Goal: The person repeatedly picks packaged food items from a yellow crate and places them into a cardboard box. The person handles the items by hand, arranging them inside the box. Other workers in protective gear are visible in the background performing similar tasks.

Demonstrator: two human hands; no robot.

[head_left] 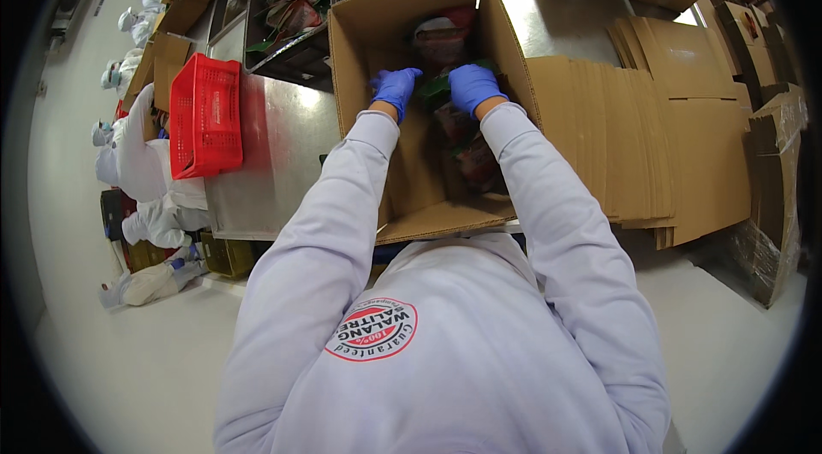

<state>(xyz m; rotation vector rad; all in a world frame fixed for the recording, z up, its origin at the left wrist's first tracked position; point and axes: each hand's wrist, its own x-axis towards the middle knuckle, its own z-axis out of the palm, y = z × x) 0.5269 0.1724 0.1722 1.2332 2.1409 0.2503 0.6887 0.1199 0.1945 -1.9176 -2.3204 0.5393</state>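
An open cardboard box (360, 43) stands in front of me, and both my blue-gloved hands reach down into it. Inside, along its right part, lie several plastic food packets (443, 41) in red, green and clear film; shadow hides their details. My right hand (475, 89) has its fingers curled over the edge of a green-topped packet (435, 91). Left of that packet, my left hand (395, 90) is closed with its fingertips turned toward it. Whether anything is in its fingers is hidden.
A black crate (295, 69) full of similar packets stands left of the box, by a red perforated crate (205, 116) on the steel table (282, 133). Flattened cartons (599, 137) are stacked on the right. Several people in white (145, 146) work at the far left.
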